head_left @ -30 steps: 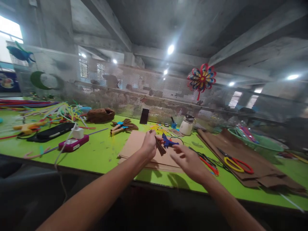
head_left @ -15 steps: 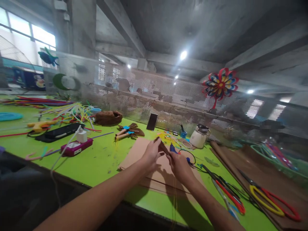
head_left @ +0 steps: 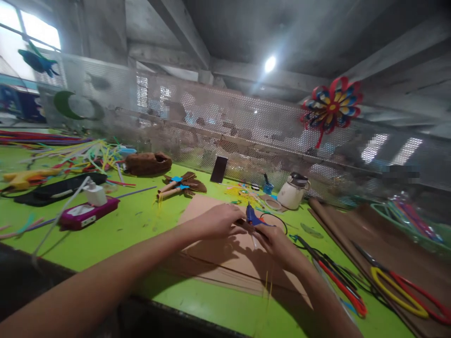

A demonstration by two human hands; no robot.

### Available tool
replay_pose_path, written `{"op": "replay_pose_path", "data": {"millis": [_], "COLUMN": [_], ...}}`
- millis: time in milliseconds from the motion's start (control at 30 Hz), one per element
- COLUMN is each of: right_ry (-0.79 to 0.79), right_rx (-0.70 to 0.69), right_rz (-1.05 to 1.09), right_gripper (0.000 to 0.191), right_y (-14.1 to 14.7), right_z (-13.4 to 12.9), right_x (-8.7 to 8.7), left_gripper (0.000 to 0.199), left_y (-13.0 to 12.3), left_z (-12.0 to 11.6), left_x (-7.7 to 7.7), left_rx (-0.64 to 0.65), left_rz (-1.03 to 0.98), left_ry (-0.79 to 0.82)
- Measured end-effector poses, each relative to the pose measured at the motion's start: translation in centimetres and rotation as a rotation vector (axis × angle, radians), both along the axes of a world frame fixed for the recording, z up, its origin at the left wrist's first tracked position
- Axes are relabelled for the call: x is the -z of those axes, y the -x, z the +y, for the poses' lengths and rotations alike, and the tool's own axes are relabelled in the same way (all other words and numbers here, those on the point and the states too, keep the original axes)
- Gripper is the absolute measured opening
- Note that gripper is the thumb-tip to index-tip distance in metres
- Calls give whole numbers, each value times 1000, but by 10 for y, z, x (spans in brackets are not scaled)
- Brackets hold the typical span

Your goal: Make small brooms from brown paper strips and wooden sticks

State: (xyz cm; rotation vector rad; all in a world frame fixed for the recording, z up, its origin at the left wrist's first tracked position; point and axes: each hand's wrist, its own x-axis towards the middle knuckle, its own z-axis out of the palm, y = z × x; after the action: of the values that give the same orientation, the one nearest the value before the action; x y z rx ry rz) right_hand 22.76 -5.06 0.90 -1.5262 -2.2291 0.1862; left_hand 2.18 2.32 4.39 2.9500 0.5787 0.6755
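My left hand (head_left: 220, 220) and my right hand (head_left: 276, 241) meet over a stack of tan sheets (head_left: 197, 209). Between their fingertips they pinch a small dark brown piece (head_left: 244, 226), mostly covered by the fingers. Thin yellow strands (head_left: 268, 284) dangle below my right hand. Just beyond the fingers is a blue hot glue gun (head_left: 251, 215), its lower part hidden by my right hand. Further back to the left lies a brown winged figure (head_left: 186, 184) with tan rolls and blue bands.
Large scissors (head_left: 398, 291) and red-handled pliers-like tools (head_left: 345, 286) lie to the right, by brown sheeting (head_left: 352, 225). A purple power strip (head_left: 89, 213) with a white charger stands left. A white jar (head_left: 293, 192) and phone-like dark slab (head_left: 219, 169) stand behind.
My left hand has turned flatter over the brown piece, and the piece has dropped slightly. My right hand has shifted right, covering more of the glue gun. The view has moved a little.
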Motion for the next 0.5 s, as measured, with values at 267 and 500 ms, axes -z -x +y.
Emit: {"op": "replay_pose_path", "data": {"millis": [267,500], "right_ry": [8,28], "right_rx": [-14,-121], "right_rz": [107,276], "right_gripper": [20,25], "right_y": [-1,0], "right_z": [-4,-7], "right_x": [-2,-2], "left_gripper": [22,8], "left_y": [0,4], "left_z": [9,-5], "left_x": [30,25], "left_rx": [-23,43], "left_rz": [13,17], "left_ry": [-19,121]}}
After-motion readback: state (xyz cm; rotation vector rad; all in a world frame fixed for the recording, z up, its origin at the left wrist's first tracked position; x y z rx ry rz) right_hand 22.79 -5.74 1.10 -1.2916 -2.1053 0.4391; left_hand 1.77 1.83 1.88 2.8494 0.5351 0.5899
